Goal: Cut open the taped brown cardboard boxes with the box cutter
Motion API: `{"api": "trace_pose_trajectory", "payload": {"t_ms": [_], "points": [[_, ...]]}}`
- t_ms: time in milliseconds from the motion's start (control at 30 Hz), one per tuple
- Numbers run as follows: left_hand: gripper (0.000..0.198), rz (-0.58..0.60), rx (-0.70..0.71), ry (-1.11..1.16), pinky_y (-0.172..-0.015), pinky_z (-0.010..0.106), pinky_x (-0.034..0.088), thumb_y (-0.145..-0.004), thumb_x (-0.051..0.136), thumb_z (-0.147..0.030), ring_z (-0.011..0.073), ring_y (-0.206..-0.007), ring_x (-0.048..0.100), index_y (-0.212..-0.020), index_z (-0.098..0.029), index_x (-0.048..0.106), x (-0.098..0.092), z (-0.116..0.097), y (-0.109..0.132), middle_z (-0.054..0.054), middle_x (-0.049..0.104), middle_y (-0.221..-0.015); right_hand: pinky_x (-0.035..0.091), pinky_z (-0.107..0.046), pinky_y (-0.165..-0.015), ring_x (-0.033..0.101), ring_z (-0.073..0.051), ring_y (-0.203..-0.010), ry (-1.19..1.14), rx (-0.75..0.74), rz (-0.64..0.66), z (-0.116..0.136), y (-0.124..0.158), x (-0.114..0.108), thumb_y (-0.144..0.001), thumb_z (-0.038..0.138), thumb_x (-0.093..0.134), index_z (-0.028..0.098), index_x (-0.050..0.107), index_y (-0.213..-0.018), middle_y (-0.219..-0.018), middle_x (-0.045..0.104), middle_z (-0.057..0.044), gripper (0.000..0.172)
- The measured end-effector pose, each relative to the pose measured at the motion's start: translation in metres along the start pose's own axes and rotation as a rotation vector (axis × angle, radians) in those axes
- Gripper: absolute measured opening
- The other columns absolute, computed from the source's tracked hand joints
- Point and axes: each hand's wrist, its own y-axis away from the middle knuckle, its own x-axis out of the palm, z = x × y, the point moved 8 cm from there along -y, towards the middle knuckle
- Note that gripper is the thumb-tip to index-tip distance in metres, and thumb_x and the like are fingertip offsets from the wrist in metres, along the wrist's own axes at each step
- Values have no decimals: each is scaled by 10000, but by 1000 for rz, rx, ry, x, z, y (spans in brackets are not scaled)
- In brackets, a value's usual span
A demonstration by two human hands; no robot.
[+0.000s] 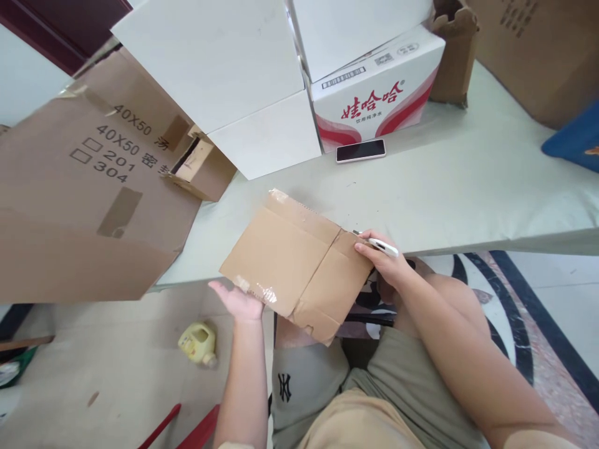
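Observation:
A flat piece of brown cardboard (285, 249) with a crease across it and bits of clear tape at its left corners lies tilted over the table's front edge. My right hand (386, 259) is closed around a white utility knife (384, 247), its thumb resting on the cardboard's right part. The knife's tip points left, close to the cardboard's upper right edge. Palm up at the cardboard's lower left edge, my left hand (241, 304) is open, with some fingers partly hidden by the sheet; I cannot tell how much of its weight rests there.
On the pale green table (449, 193) are a phone (360, 151), a white and red carton (379, 93), white boxes (262, 131) and a small open brown box (206, 168). A large brown carton (84, 231) stands left. A yellow jug (198, 343) is on the floor.

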Motion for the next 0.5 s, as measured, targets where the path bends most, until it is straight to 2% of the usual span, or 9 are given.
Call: {"api": "trace_pose_trajectory", "payload": {"t_ms": [67,133,200,300,400,467,500], "points": [[266,-53,-56,-4,-1016,365,601,-928,620,-345,236,-1096,764,-1110,-208,757,5,6,4,77,827,-1057,410,-280,-617,538,-154,-685,-63,-10,-15,3,2,-1,-677,556,832,245,629,-848,-755,621,23,409],[209,-98,-80,5,-1065,371,579,-906,639,-206,216,-1012,784,-1076,-181,758,9,11,3,74,830,-1017,456,-291,-616,570,-160,-673,-214,-2,-11,6,4,-1,-685,607,793,265,599,-903,-763,629,23,449],[220,-93,-63,43,-1121,383,545,-931,633,-213,212,-1049,781,-1117,-182,746,17,12,-3,75,828,-1049,510,-313,-635,603,-169,-668,-315,-6,19,8,6,0,-687,651,757,290,578,-992,-764,632,29,505],[294,-6,-27,69,-1169,380,508,-958,643,-267,218,-1208,733,-1233,-188,709,42,18,-13,93,811,-1165,542,-339,-640,636,-194,-682,-219,-36,40,7,8,-3,-669,664,766,296,603,-1019,-754,646,18,534],[306,77,-62,34,-1158,384,517,-922,681,-248,230,-1233,719,-1218,-175,707,75,39,-23,102,801,-1200,583,-370,-755,711,-250,-893,-96,-72,-66,2,6,-15,-707,616,800,285,657,-985,-906,745,-29,455],[292,80,-88,-22,-1130,391,538,-919,662,-304,247,-1203,732,-1174,-174,720,91,57,-33,101,805,-1169,593,-401,-884,717,-280,-1049,-72,-114,-167,2,4,-26,-734,597,812,280,688,-994,-1044,785,-44,429],[313,69,-71,-64,-1114,395,549,-934,620,-361,255,-1197,735,-1165,-177,723,96,64,-40,104,805,-1161,595,-414,-898,719,-290,-1065,-57,-134,-217,3,4,-32,-738,609,810,274,700,-991,-1068,793,-48,434]]}}
